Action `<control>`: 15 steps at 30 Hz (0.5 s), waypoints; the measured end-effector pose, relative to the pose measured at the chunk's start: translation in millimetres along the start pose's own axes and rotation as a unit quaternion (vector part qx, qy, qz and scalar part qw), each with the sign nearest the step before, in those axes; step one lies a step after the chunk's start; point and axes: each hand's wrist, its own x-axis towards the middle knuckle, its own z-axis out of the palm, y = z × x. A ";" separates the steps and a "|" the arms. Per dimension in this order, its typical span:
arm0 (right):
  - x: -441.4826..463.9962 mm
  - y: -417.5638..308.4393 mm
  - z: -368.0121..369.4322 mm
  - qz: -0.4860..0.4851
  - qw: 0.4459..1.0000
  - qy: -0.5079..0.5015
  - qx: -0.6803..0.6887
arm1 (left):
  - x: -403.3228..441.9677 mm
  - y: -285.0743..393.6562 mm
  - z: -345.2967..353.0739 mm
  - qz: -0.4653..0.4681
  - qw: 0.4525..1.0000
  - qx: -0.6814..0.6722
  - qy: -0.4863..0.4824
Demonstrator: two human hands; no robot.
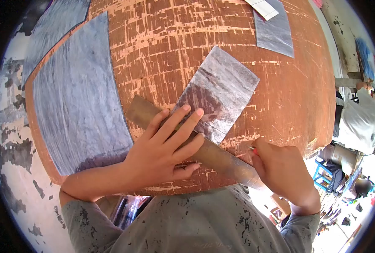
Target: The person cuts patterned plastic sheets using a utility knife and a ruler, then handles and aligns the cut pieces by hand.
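Note:
My left hand (166, 145) lies flat with fingers spread, pressing on a flat brownish straightedge (225, 160) and the lower-left edge of a grey sheet piece (221, 88). The straightedge runs diagonally along the lower end of that piece. To the right, my right hand (282, 168) is closed around a small craft knife (254, 150); only its pale pointed tip and a bit of red show. The tip is near the board surface, right of the sheet's lower corner. Most of the knife is hidden in my fist.
The brown board (297, 105) is heavily scored. A large grey sheet (78, 97) lies at left, another (54, 33) beyond it. At the upper right, a white strip (263, 8) overlaps a grey piece (276, 36). A blue stool (322, 173) stands right, below board level.

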 end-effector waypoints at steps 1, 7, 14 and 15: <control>-2.2 -0.5 -1.1 0.018 1.000 0.014 0.011 | 0.0 0.3 -0.3 -0.001 1.000 -0.007 0.000; 23.8 -10.3 24.5 -0.020 0.995 0.099 -0.018 | 0.9 0.4 -0.9 0.001 1.000 -0.013 -0.002; 31.8 -12.2 21.0 -0.044 0.995 0.086 -0.029 | -0.5 -0.4 0.1 0.004 1.000 -0.015 -0.002; 33.0 -13.1 20.7 -0.044 0.995 0.085 -0.027 | -0.5 -0.7 0.3 0.004 1.000 -0.016 -0.002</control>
